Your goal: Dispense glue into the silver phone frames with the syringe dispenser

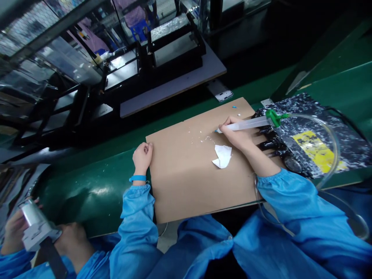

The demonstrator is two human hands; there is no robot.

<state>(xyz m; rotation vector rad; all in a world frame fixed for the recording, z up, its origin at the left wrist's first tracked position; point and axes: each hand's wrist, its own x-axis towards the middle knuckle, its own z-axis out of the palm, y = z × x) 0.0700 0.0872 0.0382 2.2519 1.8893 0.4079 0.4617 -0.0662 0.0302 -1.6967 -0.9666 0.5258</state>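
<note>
In the head view my right hand (238, 135) is closed round the lower end of a clear dispensing syringe (251, 123), which lies tilted with its tip pointing left, just above a brown cardboard sheet (180, 178). A green cap (273, 118) and a clear hose are fitted to the syringe's rear end. My left hand (142, 157) rests curled at the cardboard's left edge, a blue band at its wrist; whether its fingers hold anything is hidden. Between the hands are small white specks (200, 133) and a folded white paper (222, 156) on the cardboard.
A speckled black box (316, 135) with a yellow label and knobs stands right of the cardboard. At lower left, a co-worker's hands (72, 242) hold a white-grey device (39, 224). Black trays (174, 46) sit on a shelf behind the green table (95, 190).
</note>
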